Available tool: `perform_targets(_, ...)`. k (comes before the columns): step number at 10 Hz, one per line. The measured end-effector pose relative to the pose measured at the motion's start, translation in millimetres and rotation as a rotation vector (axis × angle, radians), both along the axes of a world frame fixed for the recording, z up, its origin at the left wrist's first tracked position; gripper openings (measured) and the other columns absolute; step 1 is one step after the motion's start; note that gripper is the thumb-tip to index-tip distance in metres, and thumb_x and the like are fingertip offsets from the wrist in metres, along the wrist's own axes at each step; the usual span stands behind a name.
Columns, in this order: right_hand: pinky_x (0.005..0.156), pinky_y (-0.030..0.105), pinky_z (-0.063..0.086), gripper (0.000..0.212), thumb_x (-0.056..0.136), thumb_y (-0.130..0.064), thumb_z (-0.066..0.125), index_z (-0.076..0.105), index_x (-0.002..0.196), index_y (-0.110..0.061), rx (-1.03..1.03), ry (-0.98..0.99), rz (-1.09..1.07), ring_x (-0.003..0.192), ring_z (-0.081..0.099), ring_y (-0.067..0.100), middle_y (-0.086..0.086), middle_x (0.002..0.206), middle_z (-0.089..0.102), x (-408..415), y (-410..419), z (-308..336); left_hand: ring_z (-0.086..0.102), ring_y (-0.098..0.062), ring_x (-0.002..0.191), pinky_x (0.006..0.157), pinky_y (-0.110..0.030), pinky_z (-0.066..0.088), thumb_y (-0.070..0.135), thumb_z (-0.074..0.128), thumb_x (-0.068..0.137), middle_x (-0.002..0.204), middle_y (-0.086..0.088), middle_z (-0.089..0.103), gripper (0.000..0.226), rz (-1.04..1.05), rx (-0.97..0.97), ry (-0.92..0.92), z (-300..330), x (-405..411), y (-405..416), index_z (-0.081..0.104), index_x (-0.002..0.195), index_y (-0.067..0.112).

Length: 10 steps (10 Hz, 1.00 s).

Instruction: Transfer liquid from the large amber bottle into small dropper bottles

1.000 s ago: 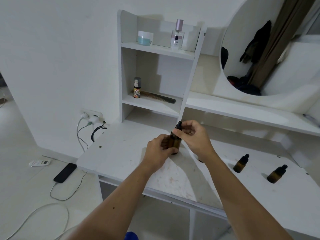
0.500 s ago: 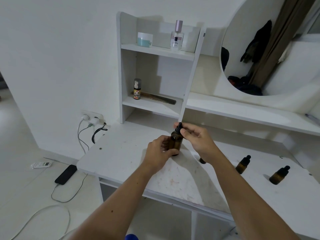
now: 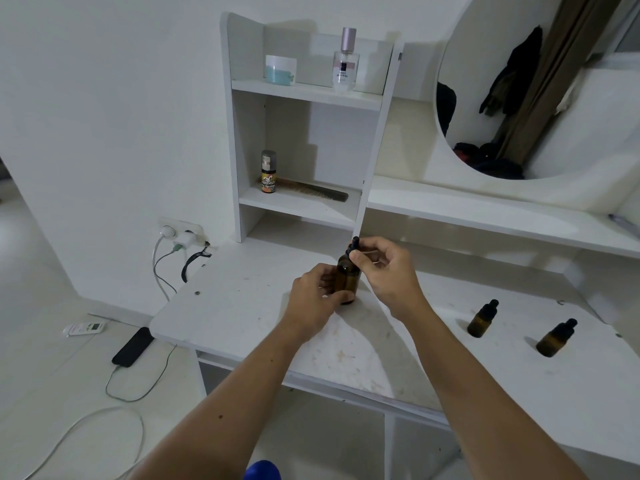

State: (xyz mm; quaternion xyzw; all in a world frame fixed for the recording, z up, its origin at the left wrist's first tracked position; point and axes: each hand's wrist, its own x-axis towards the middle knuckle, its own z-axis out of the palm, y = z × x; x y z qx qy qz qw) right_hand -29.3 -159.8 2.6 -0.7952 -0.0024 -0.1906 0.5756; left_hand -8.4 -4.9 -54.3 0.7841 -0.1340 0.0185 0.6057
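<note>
A person stood at a white dressing table (image 3: 242, 306), seen from their own head looking down along both forearms. The left hand (image 3: 313, 299) was wrapped around the body of the large amber bottle (image 3: 346, 280), which stood upright on the tabletop near its middle. The right hand (image 3: 384, 268) pinched the bottle's black dropper cap (image 3: 354, 247) between thumb and fingertips. Compared with a second earlier, the right hand had shifted its fingers round the cap while the bottle stayed in the same spot, which suggested the cap was being unscrewed. The cap still appeared seated on the neck, so no liquid had likely been drawn yet.

Two small dropper bottles waited well apart to the right, both capped: a nearer dropper bottle (image 3: 482, 319) and a farther-right dropper bottle (image 3: 556, 338). Whether they held any liquid could not be told.

Behind, a shelf unit (image 3: 304, 95) carried a jar (image 3: 280, 70), a perfume bottle (image 3: 346, 60), a small spray can (image 3: 268, 171) and a comb (image 3: 311, 190). A round mirror (image 3: 519, 81) hung to the right.
</note>
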Motion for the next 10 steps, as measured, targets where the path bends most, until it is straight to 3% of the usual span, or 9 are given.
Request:
perform_targets(3,0.092,0.028,0.06,0.014,0.095,-0.02,0.079,0.076,0.108,-0.024,-0.043,-0.021,-0.092,0.096,0.073,0.008,-0.011,0.099,0.078,-0.7,7.8,-3.3,0.072,-0.008,0.101,0.094,-0.021,0.059,0.018,0.091,0.079,0.11,0.003,0.076,0.051,-0.005,-0.001,0.004,0.9,-0.6,0.9,0.067,0.124,0.014)
perform_targets(5,0.095,0.024,0.06,0.017,0.096,-0.018,0.079,0.074,0.105,-0.031,0.017,-0.035,-0.07,0.096,0.074,-0.001,-0.012,0.1,0.079,-7.3,8.9,-2.8,0.073,-0.009,0.103,0.096,-0.026,0.06,0.018,0.091,0.078,0.109,0.005,0.077,0.05,-0.009,-0.005,0.01,1.7,-1.3,1.8,0.069,0.123,0.016)
perform_targets(7,0.103,0.026,0.058,0.03,0.093,-0.021,0.082,0.075,0.122,-0.024,0.029,-0.045,-0.058,0.111,0.073,0.002,-0.011,0.116,0.079,-14.2,6.2,-1.8,0.072,-0.002,0.1,0.084,-0.01,0.055,0.016,0.09,0.078,0.108,0.007,0.076,0.054,-0.007,-0.009,0.006,0.4,-1.2,1.5,0.068,0.127,0.013)
perform_targets(8,0.11,0.026,0.053,0.04,0.092,-0.025,0.083,0.071,0.131,-0.026,-0.002,-0.045,-0.066,0.123,0.068,0.002,-0.014,0.127,0.075,-24.2,6.4,0.5,0.071,-0.003,0.103,0.088,-0.012,0.056,0.018,0.09,0.079,0.111,0.006,0.076,0.056,0.002,0.009,0.012,2.1,-3.4,1.6,0.067,0.13,0.012)
perform_targets(9,0.117,0.027,0.047,0.047,0.094,-0.029,0.08,0.065,0.139,-0.027,-0.088,-0.049,-0.083,0.134,0.06,0.003,-0.015,0.138,0.068,-35.7,4.1,2.0,0.069,-0.011,0.113,0.105,-0.028,0.055,0.028,0.09,0.08,0.122,0.003,0.073,0.064,-0.001,0.058,0.018,1.4,-7.3,1.4,0.062,0.137,0.016)
perform_targets(10,0.118,0.03,0.042,0.051,0.098,-0.032,0.076,0.059,0.146,-0.029,-0.15,-0.033,-0.108,0.139,0.048,0.005,-0.011,0.15,0.06,-56.6,2.7,-0.5,0.062,-0.014,0.124,0.112,-0.033,0.049,0.033,0.087,0.083,0.135,0.002,0.068,0.069,0.02,0.089,0.005,2.8,-15.0,0.8,0.057,0.143,0.018)
